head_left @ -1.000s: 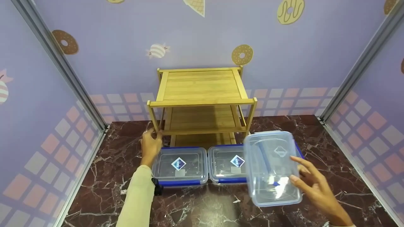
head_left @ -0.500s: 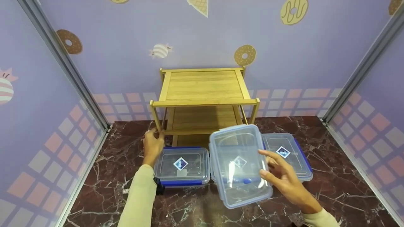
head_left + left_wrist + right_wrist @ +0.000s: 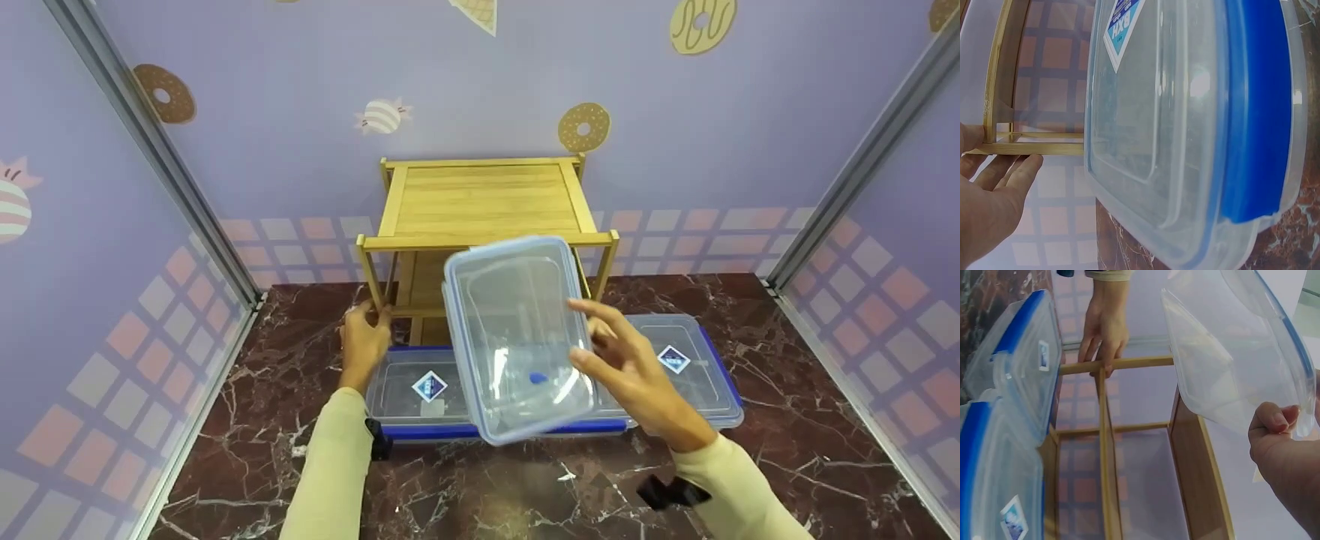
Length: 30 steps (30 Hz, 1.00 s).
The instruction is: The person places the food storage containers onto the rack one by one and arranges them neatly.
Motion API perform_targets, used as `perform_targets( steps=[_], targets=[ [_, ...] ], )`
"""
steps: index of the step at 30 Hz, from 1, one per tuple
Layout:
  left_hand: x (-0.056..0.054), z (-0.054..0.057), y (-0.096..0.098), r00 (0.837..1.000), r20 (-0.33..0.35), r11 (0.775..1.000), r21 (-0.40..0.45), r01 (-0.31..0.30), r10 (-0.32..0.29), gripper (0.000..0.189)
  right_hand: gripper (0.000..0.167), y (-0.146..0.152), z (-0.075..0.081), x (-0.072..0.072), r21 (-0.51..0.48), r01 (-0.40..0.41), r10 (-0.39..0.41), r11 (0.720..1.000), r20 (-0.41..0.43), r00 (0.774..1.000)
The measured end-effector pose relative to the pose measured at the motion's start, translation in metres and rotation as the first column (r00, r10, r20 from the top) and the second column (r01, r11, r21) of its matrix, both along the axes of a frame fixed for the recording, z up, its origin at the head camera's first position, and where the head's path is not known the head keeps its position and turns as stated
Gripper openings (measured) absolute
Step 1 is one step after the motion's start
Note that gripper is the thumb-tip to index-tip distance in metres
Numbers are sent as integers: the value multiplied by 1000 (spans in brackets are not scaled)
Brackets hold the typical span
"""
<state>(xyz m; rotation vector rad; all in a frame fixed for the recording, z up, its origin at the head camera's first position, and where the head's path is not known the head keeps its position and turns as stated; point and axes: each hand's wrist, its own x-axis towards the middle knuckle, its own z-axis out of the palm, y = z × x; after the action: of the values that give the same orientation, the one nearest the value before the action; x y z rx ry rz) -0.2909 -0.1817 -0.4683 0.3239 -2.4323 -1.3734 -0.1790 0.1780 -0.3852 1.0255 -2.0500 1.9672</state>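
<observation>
My right hand holds a clear plastic food container by its right edge, fingertips and thumb on the rim. The container is tilted and raised before the wooden shelf rack, overlapping its middle shelf in the head view. In the right wrist view, the thumb and curled fingers pinch the container's edge. My left hand grips the rack's front left corner at middle-shelf height. The left wrist view shows its fingers under the wooden rail, thumb above.
Lidded containers with blue clips stand in a row on the dark marbled surface: one at left, one at right, and a middle one partly hidden behind the raised container. Patterned purple walls enclose the back and sides.
My right hand has carried the container leftward and then up, from over the right-hand lidded container to before the rack. The left hand has stayed at the rack's corner.
</observation>
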Motion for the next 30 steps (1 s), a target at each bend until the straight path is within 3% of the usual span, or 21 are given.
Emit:
perform_targets(
  steps=[12, 20, 25, 30],
  targets=[
    [1, -2, -1, 1000, -3, 1000, -10, -1, 1, 26, 55, -43, 34, -46, -46, 47, -44, 998, 72, 996],
    [-1, 1, 1, 1000, -3, 1000, 2, 3, -3, 28, 56, -60, 46, -76, -112, 16, 4, 994, 177, 984],
    [0, -1, 2, 1000, -15, 1000, -2, 8, -8, 26, 55, -67, 51, -90, -143, 7, 29, 990, 243, 970],
    [0, 0, -1, 999, -50, 999, -32, 6, -8, 23, 54, -77, 60, -100, -165, 36, 7, 986, 257, 966]
  ],
)
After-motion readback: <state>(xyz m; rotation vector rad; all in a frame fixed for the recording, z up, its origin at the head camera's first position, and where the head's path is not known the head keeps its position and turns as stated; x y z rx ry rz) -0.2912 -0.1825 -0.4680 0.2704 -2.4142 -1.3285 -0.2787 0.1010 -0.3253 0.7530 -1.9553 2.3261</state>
